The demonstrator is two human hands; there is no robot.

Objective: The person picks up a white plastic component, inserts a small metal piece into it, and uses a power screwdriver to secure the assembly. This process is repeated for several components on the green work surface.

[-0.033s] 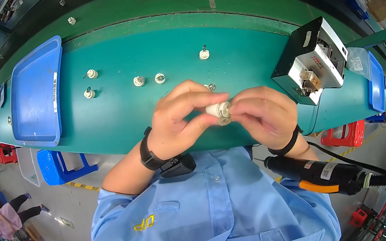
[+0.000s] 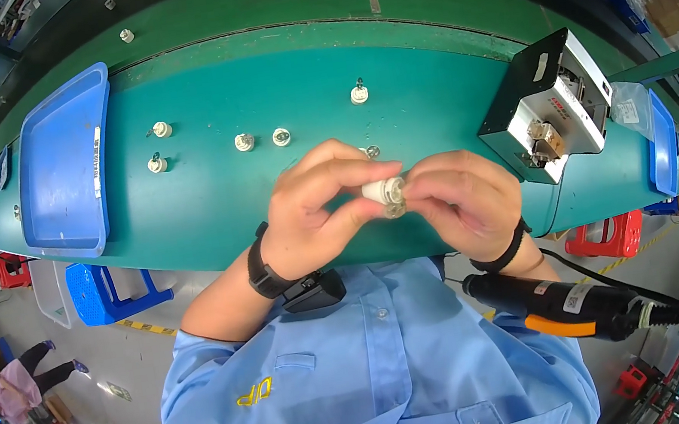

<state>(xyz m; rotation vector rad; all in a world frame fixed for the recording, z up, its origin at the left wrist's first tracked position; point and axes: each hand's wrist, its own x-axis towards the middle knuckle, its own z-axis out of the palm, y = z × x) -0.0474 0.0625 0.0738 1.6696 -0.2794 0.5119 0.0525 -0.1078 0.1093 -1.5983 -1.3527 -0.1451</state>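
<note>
My left hand [image 2: 313,205] pinches a small white cylindrical part [image 2: 375,192] between thumb and forefinger, above the near edge of the green bench. A clear, shiny piece [image 2: 395,204] shows at the part's right end. My right hand [image 2: 463,199] is closed in a pinch at that end; its fingertips hide exactly what they grip. Just beyond my hands lies another small part [image 2: 372,153], partly covered by my left fingers. Similar white round parts stand farther off, one [image 2: 281,138] beside another [image 2: 244,142], and a single one [image 2: 359,93] toward the far side.
A blue tray [image 2: 57,178] lies at the left, near two more white parts. To the right stands a black and silver box-shaped machine [image 2: 552,117]. A black power screwdriver [image 2: 561,302] with an orange lever hangs by my right forearm. A blue stool [image 2: 99,293] is below left.
</note>
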